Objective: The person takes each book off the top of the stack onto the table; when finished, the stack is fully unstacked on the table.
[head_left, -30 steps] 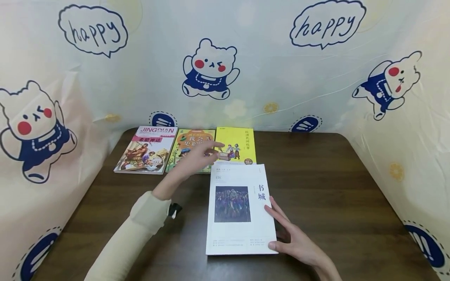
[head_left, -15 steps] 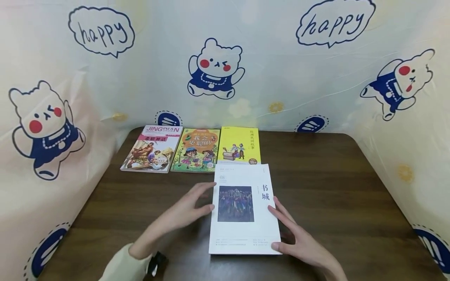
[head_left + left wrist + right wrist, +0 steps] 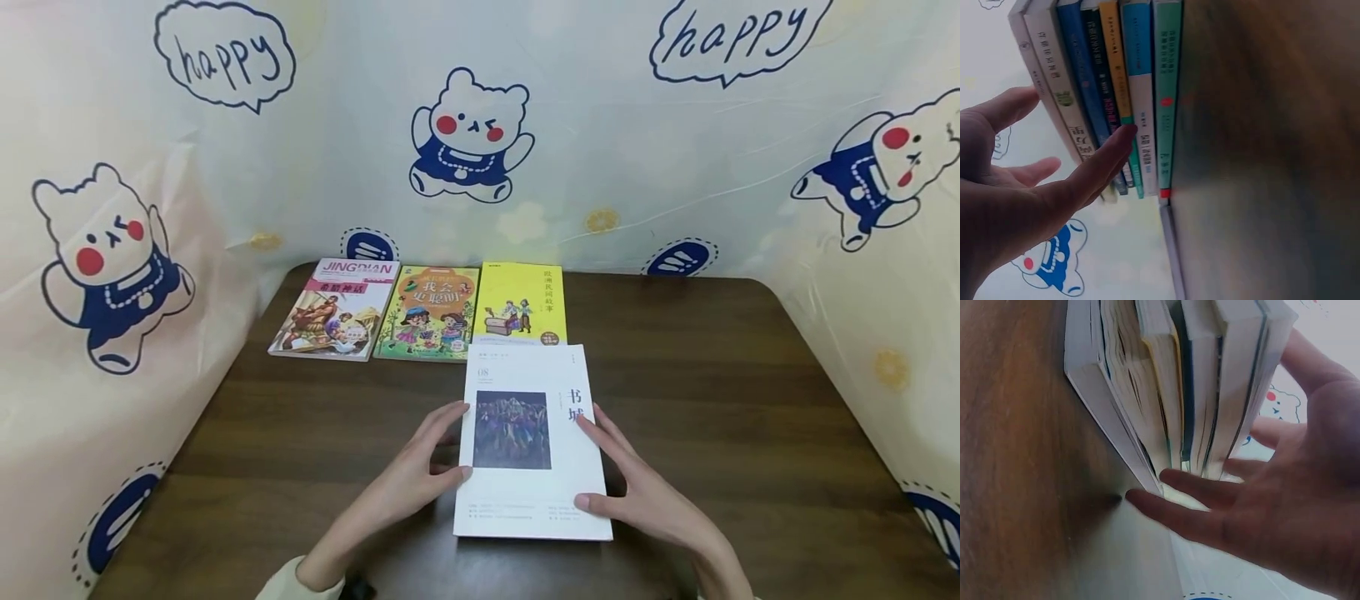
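A pale curtain (image 3: pixel 337 125) printed with three blue-clad white bears is hanging behind a dark brown wooden table (image 3: pixel 690 375). Three paperbacks are lying in a row: a pink-and-white book (image 3: pixel 333 321), an orange-and-green book (image 3: pixel 427 315) and a yellow book (image 3: pixel 522 296). Nearer, a book stack (image 3: pixel 1110 94), showing seven spines, is sitting beneath two hands: the left hand (image 3: pixel 416 475) and right hand (image 3: pixel 637 492) are touching opposite sides, fingers extended, neither clenching; a white-covered book (image 3: pixel 534 442) is topping it.

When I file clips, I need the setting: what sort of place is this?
Probably a makeshift indoor filming booth: a cartoon-printed backdrop behind and beside a wood-grained table bearing a stack of books.
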`<state>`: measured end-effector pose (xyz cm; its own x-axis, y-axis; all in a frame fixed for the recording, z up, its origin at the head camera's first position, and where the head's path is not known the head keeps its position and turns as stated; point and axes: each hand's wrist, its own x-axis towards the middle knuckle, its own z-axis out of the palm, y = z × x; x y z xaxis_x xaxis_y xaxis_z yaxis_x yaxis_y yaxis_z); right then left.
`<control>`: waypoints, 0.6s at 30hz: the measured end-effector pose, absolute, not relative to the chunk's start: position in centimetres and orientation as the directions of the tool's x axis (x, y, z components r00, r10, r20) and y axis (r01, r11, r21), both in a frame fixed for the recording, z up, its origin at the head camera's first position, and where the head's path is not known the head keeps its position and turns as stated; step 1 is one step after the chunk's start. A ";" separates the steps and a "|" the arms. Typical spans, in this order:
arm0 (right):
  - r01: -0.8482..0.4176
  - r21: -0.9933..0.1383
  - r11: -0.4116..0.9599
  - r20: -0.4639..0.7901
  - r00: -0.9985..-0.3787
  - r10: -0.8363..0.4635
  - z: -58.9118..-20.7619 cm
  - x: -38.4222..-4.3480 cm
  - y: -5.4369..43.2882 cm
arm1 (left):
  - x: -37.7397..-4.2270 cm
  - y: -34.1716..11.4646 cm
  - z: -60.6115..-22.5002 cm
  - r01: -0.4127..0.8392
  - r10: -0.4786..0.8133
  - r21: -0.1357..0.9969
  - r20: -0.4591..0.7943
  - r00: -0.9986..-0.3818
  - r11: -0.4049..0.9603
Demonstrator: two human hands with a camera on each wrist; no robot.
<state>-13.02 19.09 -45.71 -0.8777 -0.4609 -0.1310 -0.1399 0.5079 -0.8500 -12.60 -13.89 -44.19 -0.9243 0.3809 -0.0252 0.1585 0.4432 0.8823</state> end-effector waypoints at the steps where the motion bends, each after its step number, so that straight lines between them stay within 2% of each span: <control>1: -0.127 -0.851 0.510 -0.142 -0.879 -0.455 -45.7 -13.0 19.1 | -12.6 -13.9 -44.3 0.153 0.373 0.883 -0.027 -0.927 0.444; 9: -0.050 -0.869 0.492 -0.188 -0.887 -0.423 -45.8 -13.1 19.6 | -12.6 -13.8 -44.9 0.149 0.343 0.882 -0.015 -0.939 0.447; 18: -0.105 -0.869 0.483 -0.114 -0.909 -0.401 -46.2 -12.6 20.3 | -12.5 -14.1 -44.9 0.181 0.416 0.898 -0.002 -0.909 0.400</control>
<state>-12.62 20.33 -46.23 -0.9089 -0.4012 -0.1135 -0.1045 0.4829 -0.8694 -12.54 -14.06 -44.93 -0.9094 0.4159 -0.0020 0.1812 0.4005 0.8982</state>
